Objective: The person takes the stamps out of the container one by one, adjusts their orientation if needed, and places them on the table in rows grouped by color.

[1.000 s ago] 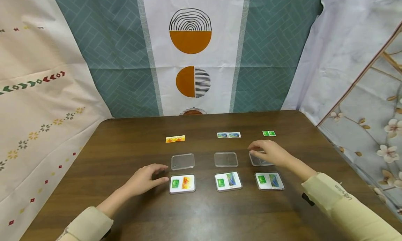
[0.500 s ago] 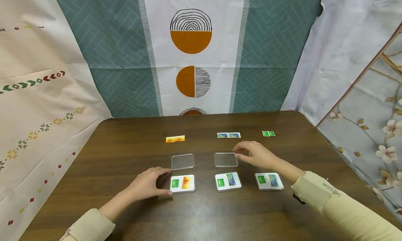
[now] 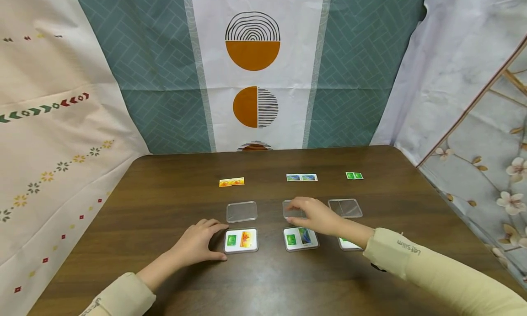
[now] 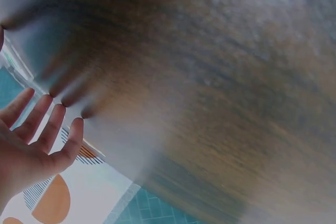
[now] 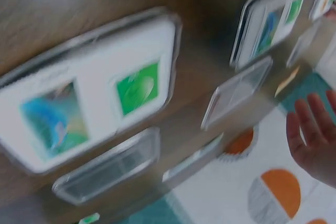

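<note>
My left hand lies on the wooden table, thumb and index finger spread at the left edge of a flat clear case holding a white insert with a green and an orange stamp. In the left wrist view, that hand's fingers are extended. My right hand hovers over the middle clear lid, covering part of it, with nothing seen in its fingers. Just nearer is the middle case, with a green and a blue landscape stamp. The right wrist view shows this hand with fingers apart.
A clear lid lies behind the left case, another lid at the right. My forearm partly hides the right case. Farther back lie yellow stamps, blue stamps and green stamps. Curtains stand behind the table.
My right hand has moved left, from over the right lid to over the middle one, uncovering the right lid. The left thumb and index finger have spread at the left case. The cases stay put.
</note>
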Motion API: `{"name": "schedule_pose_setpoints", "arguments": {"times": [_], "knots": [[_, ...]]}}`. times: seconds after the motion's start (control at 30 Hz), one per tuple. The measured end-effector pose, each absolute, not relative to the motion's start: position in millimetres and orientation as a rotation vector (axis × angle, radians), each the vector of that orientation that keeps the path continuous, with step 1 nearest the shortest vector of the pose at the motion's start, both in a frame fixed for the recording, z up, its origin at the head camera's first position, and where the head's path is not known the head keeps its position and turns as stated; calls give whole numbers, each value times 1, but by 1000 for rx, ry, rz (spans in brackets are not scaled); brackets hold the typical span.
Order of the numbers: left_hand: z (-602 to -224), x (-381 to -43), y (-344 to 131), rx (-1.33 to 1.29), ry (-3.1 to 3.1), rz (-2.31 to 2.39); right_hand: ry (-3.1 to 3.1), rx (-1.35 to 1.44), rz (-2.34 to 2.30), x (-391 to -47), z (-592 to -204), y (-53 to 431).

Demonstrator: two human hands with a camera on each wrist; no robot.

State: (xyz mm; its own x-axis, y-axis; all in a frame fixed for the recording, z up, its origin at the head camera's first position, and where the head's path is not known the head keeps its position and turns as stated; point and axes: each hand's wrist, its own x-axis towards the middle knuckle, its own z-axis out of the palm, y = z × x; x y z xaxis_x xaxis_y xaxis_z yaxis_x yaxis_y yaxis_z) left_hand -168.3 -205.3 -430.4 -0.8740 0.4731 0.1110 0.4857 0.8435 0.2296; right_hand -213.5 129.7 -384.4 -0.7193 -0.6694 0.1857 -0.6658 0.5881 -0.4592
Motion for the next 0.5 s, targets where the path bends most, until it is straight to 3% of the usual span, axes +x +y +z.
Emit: {"name": "schedule_pose_setpoints", "arguments": {"times": [0.2,0.5], "knots": [[-432,-166,-203,-746,-2961,-366,2653,-1048,-1172,-204,-397,103],[-432,-166,-200,-716,-2961,-328,2664,-1123,-1102,-198,-401,65]]}}
